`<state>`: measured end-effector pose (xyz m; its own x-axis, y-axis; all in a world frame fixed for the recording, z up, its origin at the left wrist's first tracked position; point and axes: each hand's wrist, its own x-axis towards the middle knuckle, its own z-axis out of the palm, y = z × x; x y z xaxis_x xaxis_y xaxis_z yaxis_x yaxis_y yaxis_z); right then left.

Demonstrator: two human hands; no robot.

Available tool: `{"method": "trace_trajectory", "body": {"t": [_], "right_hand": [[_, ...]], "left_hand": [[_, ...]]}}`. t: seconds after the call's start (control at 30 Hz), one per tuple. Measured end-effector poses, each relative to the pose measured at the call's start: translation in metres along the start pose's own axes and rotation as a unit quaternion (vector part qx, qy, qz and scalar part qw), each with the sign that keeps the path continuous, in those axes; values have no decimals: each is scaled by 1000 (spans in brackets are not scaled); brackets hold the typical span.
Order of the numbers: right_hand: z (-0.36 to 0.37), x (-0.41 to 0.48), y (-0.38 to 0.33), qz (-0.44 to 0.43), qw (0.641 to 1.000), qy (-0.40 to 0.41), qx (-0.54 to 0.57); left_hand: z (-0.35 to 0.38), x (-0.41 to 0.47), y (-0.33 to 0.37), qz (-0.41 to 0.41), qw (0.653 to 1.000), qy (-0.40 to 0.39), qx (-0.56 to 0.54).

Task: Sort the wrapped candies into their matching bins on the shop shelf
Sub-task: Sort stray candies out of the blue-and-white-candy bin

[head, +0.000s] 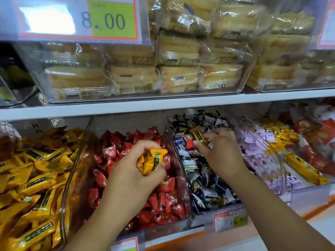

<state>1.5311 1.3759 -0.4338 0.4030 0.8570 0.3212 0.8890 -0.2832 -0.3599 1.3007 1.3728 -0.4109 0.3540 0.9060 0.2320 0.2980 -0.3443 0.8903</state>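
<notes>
A clear plastic bin of red-wrapped candies point(178, 160) stands midway along the lower level of a white shop shelf point(163, 104). Over this bin's heap, the left hand point(134, 171) has its fingers point(145, 144) curled tight round a small bunch of orange-yellow wrapped candies point(151, 161). Their wrappers are glossy with crimped ends, and the top one bears a round green emblem above a dark lettered strip.

Just right of the red bin stands a clear bin of navy-and-white wrapped candies point(199, 216). The right hand point(223, 153) reaches into it, with thumb and forefinger narrowed onto the near end of a single long yellow wrapped candy bar point(196, 134). The bar has a dark strip along it and lies on top of the navy heap towards the back. A lone red-orange wrapped candy point(188, 143) lies among the navy ones beside the thumb.

Just left of the red bin, a clear bin of yellow wrapped candies point(67, 196) holds pieces with the same green emblem and dark strip. Beyond the navy bin, well right of the red one, lie lilac-wrapped pieces point(257, 153). Above the red bin, on the upper level, are film-wrapped pale cakes point(177, 51) and a price card reading 8.00 point(108, 20).
</notes>
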Motion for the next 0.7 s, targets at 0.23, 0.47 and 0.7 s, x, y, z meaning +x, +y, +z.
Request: {"method": "trace_trajectory", "body": {"t": [0.23, 0.47, 0.7], "right_hand": [[-38, -14, -12, -9, 973, 59, 223], [-46, -67, -49, -110, 940, -29, 323], [-45, -70, -41, -176, 938, -88, 286]], "left_hand": [[0, 2, 4, -18, 998, -34, -43], [10, -2, 17, -14, 995, -8, -102], [7, -4, 14, -20, 993, -17, -111]]}}
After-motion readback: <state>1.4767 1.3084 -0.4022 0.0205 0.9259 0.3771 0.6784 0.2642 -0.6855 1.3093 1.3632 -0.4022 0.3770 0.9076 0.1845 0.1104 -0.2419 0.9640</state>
